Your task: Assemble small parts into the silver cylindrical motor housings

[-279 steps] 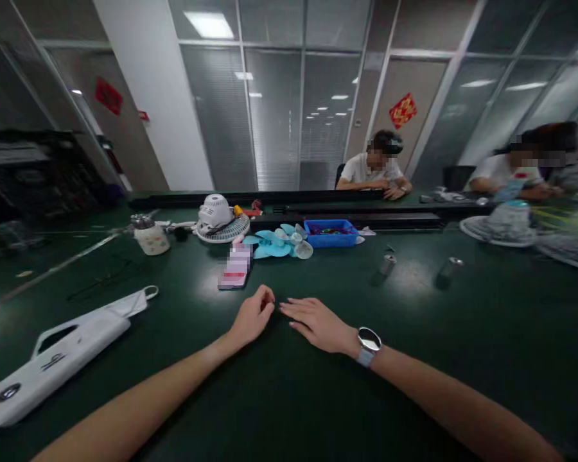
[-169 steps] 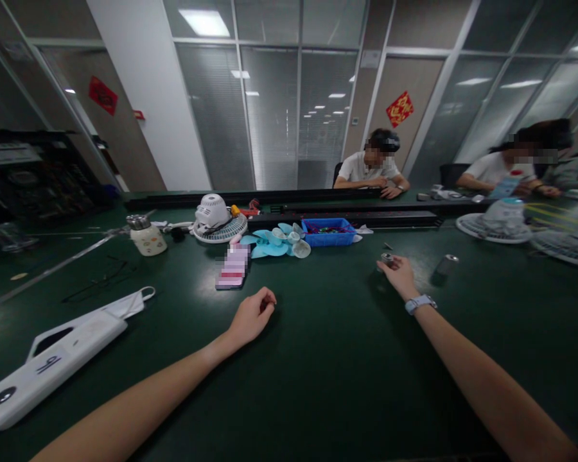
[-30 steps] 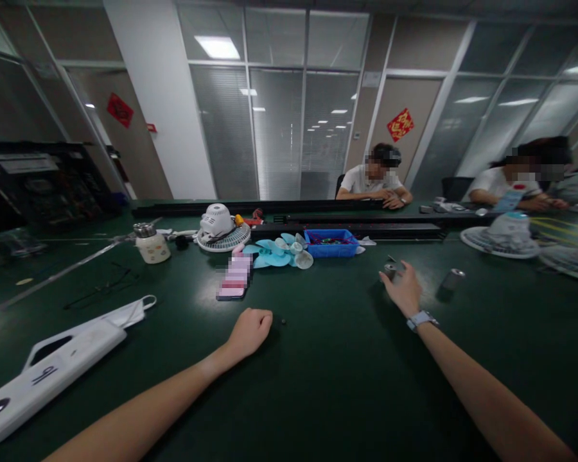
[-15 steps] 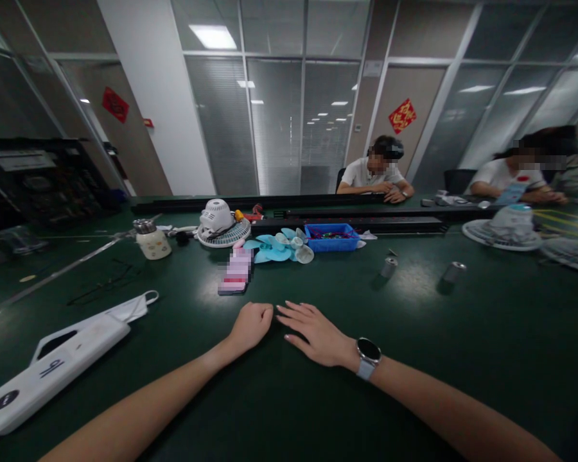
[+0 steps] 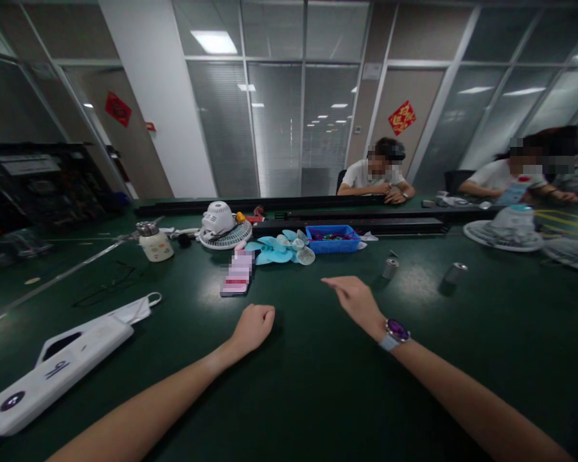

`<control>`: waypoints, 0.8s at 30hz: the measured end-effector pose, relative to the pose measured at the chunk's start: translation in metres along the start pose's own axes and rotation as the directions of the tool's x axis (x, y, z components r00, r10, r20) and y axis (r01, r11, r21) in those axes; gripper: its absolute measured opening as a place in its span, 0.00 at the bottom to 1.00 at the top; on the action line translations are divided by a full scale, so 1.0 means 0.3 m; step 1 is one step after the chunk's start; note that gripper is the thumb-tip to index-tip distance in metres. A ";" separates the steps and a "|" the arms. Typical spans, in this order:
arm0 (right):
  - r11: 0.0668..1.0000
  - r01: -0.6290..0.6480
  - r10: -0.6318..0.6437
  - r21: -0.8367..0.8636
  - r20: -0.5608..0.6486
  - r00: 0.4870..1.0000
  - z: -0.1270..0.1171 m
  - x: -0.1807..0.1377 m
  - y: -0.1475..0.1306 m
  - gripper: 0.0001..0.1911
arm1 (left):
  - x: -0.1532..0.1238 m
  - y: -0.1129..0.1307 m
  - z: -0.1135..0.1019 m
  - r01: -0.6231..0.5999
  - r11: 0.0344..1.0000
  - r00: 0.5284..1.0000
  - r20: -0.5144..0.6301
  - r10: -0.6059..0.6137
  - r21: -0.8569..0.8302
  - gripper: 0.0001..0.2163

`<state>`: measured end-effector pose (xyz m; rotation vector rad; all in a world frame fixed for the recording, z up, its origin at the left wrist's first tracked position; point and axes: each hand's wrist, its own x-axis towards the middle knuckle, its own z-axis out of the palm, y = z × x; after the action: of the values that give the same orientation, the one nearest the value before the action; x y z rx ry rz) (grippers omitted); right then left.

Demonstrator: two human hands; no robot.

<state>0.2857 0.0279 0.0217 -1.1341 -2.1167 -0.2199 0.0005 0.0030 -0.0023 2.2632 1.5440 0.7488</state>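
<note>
My left hand [image 5: 253, 327] rests as a fist on the dark green table, just below a pink phone [image 5: 239, 273]. Nothing shows in its curled fingers. Raised a little to the right, my right hand [image 5: 359, 301] has its fingers stretched out toward the left and is holding nothing. A watch [image 5: 397, 330] is on that wrist. Beyond my right hand, a small metal cylinder [image 5: 390, 268] stands on the table, with a second metal cylinder [image 5: 456, 273] farther right. Light blue fan blades [image 5: 274, 249] lie behind the phone.
A blue bin [image 5: 333, 239] of small parts stands behind the blades. A white fan part [image 5: 219, 221] and a cream bottle [image 5: 155, 242] are at the back left. A long white device [image 5: 60, 375] lies at left. Two people sit across the table.
My right hand has moved right and away from my left hand, turning edge-on as its spread fingers came together. The left fist has stayed nearly still.
</note>
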 end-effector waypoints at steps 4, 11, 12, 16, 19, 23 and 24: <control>0.960 -0.226 0.185 -0.165 -0.231 0.955 -0.101 0.001 0.264 0.16 | 0.001 0.000 0.000 -0.002 1.000 1.000 0.008 0.002 -0.022 0.15; 0.882 -0.411 0.316 -0.230 -0.358 0.878 -0.132 -0.073 0.479 0.17 | 0.001 0.001 -0.002 0.003 1.000 1.000 0.018 -0.003 -0.028 0.15; 0.882 -0.413 0.321 -0.227 -0.354 0.879 -0.123 -0.079 0.485 0.17 | 0.000 0.002 -0.002 0.004 1.000 1.000 0.018 -0.004 -0.024 0.15; 0.886 -0.417 0.328 -0.203 -0.363 0.872 -0.092 -0.085 0.502 0.16 | -0.001 0.003 -0.004 0.006 1.000 1.000 0.018 -0.005 -0.011 0.15; 0.884 -0.429 0.331 -0.185 -0.399 0.855 -0.078 -0.083 0.522 0.16 | -0.002 0.006 -0.005 0.003 1.000 1.000 0.019 -0.003 -0.010 0.15; 0.891 -0.423 0.323 -0.164 -0.427 0.845 -0.059 -0.074 0.547 0.16 | -0.001 0.008 -0.004 0.000 1.000 1.000 0.014 0.000 -0.014 0.15; 0.893 -0.421 0.322 -0.159 -0.428 0.844 -0.054 -0.071 0.551 0.16 | -0.001 0.008 -0.004 0.000 1.000 1.000 0.012 0.000 -0.016 0.15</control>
<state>0.4309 0.1056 -0.0092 -1.4875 -1.5059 -0.4929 0.0016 0.0018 -0.0002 2.2520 1.5275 0.7437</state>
